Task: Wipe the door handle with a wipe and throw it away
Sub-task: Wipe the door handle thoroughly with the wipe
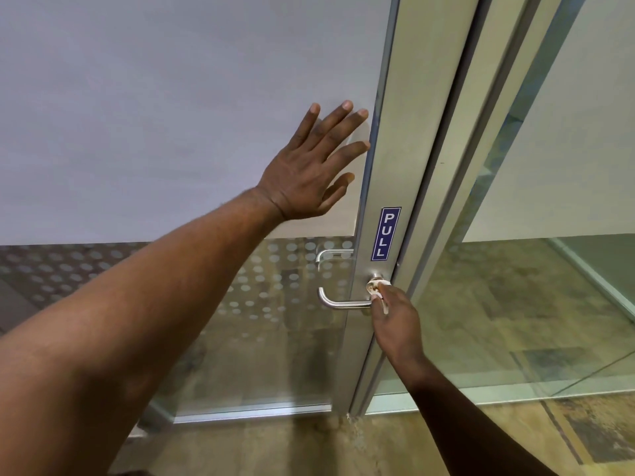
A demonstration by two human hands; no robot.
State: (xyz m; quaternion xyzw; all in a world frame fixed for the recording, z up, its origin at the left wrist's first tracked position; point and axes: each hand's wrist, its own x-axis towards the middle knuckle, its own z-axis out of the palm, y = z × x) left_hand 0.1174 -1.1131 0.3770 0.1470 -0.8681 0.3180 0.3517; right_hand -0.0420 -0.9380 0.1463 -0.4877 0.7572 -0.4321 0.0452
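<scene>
Pinching a crumpled wipe (377, 291), my right hand (395, 324) presses it against the base of the door handle (343, 303), hiding that end. Up and left, my left hand (309, 173) lies spread flat on the frosted glass (171, 115).

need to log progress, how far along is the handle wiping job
Done: the crumpled white wipe is out and pinched in the right hand. In hand: it presses on the base of the curved brushed-steel door handle, by the aluminium door frame, while the left hand lies flat on the frosted glass panel. Left: the rest of the handle, then binning the wipe; no bin is visible.
</scene>
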